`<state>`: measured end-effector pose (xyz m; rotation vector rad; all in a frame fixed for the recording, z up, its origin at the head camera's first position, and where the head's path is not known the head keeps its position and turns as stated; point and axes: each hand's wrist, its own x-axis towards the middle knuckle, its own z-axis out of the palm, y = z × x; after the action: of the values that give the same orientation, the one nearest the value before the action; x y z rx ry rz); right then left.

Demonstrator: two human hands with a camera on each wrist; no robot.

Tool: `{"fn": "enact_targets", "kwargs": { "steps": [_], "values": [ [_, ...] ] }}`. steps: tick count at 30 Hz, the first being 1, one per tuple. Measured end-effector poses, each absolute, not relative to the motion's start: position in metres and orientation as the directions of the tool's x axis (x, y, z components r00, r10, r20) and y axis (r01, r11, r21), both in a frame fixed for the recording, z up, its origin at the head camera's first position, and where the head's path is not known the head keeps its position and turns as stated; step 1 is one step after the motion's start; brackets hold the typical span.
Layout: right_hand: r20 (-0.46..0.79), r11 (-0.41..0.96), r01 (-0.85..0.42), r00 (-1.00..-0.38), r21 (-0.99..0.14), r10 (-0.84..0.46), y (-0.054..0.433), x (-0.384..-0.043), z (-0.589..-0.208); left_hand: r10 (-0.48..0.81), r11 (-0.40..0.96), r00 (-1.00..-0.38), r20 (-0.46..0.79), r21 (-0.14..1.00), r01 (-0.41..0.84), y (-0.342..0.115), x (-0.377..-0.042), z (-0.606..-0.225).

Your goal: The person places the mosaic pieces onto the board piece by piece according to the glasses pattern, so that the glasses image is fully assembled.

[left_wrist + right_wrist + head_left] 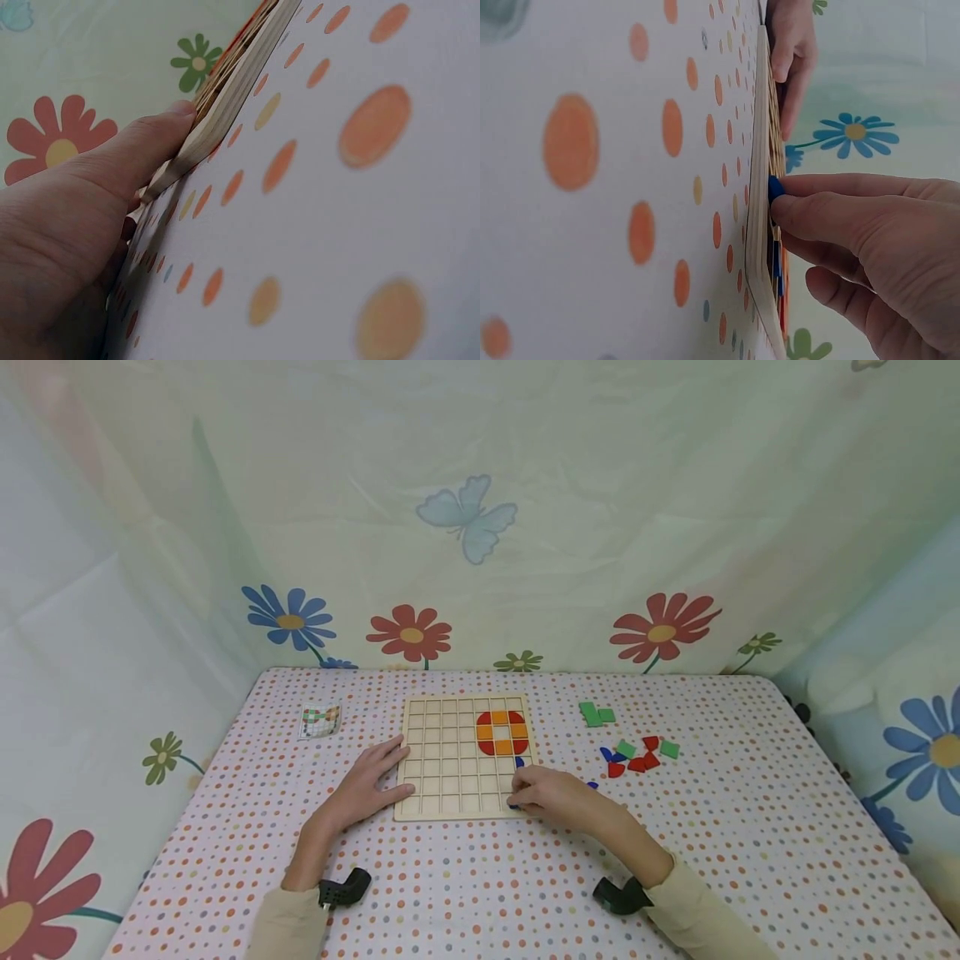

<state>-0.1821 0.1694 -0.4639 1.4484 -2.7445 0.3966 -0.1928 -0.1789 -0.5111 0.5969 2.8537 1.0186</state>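
Below the frame's centre I see the left hand (pixel 366 783) touching a wooden grid board (pixel 442 764) at its left edge, the right hand (pixel 561 797) pinching a blue piece (pixel 513 806) near its lower-right corner.

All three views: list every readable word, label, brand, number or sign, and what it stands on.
None can be read in any view.
Small card: a printed coloured grid picture; any lettering is too small to read.
Grid board and loose coloured pieces: no lettering visible.

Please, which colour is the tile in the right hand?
Blue; the tile shows best in the right wrist view.
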Motion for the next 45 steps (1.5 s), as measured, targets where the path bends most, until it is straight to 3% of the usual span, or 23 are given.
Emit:
{"fn": "enact_targets", "kwargs": {
  "steps": [14,22,31,45],
  "values": [
    [0.114,0.531,-0.810,-0.569,-0.248,-0.814,0.1678,-0.1794,-0.4629,0.372,0.708,-0.925,0.076,0.622,0.335,-0.1793,-0.1924,-0.5101],
    [0.142,0.535,-0.826,-0.560,-0.179,-0.816,0.1650,-0.1779,-0.4641,0.364,0.709,-0.929,0.065,0.627,0.322,-0.1795,-0.1919,-0.5093],
    [0.076,0.561,-0.801,-0.585,-0.207,-0.808,0.1672,-0.1757,-0.4582,0.365,0.705,-0.929,0.055,0.635,0.315,-0.1794,-0.1930,-0.5111],
    [0.086,0.522,-0.844,-0.533,-0.124,-0.841,0.1690,-0.1726,-0.4547,0.375,0.711,-0.925,0.062,0.621,0.330,-0.1803,-0.1945,-0.5133]
  ]
}}
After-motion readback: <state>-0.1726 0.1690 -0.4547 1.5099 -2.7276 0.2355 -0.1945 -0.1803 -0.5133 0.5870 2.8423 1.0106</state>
